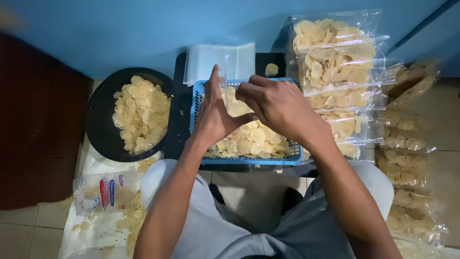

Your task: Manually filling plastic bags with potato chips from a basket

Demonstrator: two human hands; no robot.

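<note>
Over blue lattice basket (197,98): left hand (215,120) flat-fingered, right hand (278,108) curled; any held item cannot be told.
Pale round crisps (254,136) fill basket, mid-worktop; black bowl (100,124) leftward, clear filled bags (335,62) rightward.

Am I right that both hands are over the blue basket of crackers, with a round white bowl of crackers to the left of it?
Not quite: the bowl is black, not white. The head view shows it round, holding crackers, left of the blue basket. The left hand and right hand are indeed over that basket.
</note>
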